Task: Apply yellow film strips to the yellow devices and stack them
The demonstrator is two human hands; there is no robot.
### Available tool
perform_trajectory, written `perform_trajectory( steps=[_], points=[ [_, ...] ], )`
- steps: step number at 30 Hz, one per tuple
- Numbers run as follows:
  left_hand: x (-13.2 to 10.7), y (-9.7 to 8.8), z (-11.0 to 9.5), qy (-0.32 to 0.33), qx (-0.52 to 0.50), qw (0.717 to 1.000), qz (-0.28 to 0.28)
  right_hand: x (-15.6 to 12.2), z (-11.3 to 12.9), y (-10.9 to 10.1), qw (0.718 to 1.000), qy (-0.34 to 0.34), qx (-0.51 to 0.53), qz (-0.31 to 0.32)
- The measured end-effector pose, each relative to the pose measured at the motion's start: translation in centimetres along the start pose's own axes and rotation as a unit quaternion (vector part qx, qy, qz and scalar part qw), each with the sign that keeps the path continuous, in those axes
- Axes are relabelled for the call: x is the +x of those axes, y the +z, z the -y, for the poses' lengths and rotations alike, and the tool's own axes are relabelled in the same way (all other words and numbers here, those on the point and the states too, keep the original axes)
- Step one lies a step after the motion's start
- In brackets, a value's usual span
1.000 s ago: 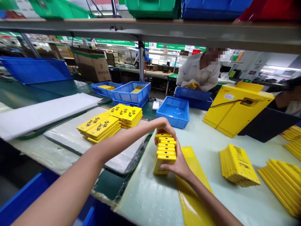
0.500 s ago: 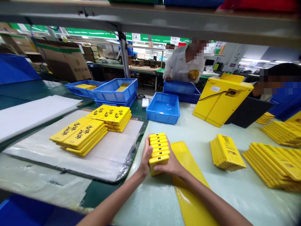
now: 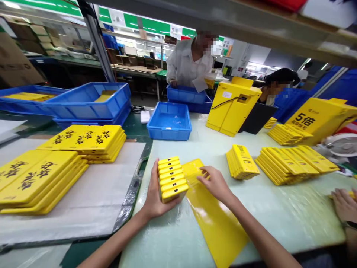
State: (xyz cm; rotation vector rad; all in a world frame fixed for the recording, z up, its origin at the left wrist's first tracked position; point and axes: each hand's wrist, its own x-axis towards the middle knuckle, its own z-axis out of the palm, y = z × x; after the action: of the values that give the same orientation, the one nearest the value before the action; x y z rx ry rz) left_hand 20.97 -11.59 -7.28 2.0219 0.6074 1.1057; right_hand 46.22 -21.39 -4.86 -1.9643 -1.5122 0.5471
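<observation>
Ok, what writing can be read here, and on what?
"5倍" on the yellow display board, right; smaller text under it too blurred.
Black brush characters on the yellow panels: too stylised to read.
White label on the yellow stand: too small.
Dark marks on the yellow stack in the left hand: too small.

- our left hand (image 3: 154,193): near centre, upright on its edge, cupped and curled closed
- our right hand (image 3: 216,184): just right of the left, palm down, open, fingers (image 3: 205,170) spread toward far-left
- our left forearm (image 3: 113,240): enters from near-left, low
- our right forearm (image 3: 259,238): enters from near-right, angled far-left
</observation>
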Motion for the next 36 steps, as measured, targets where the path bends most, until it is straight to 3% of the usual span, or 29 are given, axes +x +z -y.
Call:
perform_trajectory(
  steps=[3, 7, 12, 18, 23, 30, 36],
  points=[
    [0.4, 0.2, 0.1, 0.013, -0.015, 1.000, -0.003, -1.9, -4.0, -0.3, 0.994, 0.022, -0.041, -0.097],
    [0.7, 0.3, 0.6, 0.024, -0.020, 0.999, -0.019, -3.4, -6.2, -0.8, 0.990, 0.023, -0.043, -0.130],
    [0.7, 0.3, 0.8, 0.016, -0.010, 1.000, -0.017, -3.8, -2.9, 0.1, 0.983, 0.086, -0.085, -0.139],
    [0.7, 0.2, 0.7, 0.019, 0.003, 1.000, -0.013, -4.0, 1.8, 2.5, 0.968, 0.161, -0.156, -0.109],
    [0.7, 0.4, 0.5, 0.022, 0.021, 0.999, -0.020, -4.3, 4.6, 2.8, 0.945, 0.211, -0.243, -0.060],
    [0.8, 0.2, 0.0, 0.030, 0.031, 0.999, -0.017, -4.2, 4.7, 2.4, 0.943, 0.219, -0.249, -0.025],
    [0.7, 0.1, 0.0, 0.032, 0.037, 0.999, -0.012, -3.8, 2.8, 2.5, 0.949, 0.237, -0.192, -0.076]
  ],
)
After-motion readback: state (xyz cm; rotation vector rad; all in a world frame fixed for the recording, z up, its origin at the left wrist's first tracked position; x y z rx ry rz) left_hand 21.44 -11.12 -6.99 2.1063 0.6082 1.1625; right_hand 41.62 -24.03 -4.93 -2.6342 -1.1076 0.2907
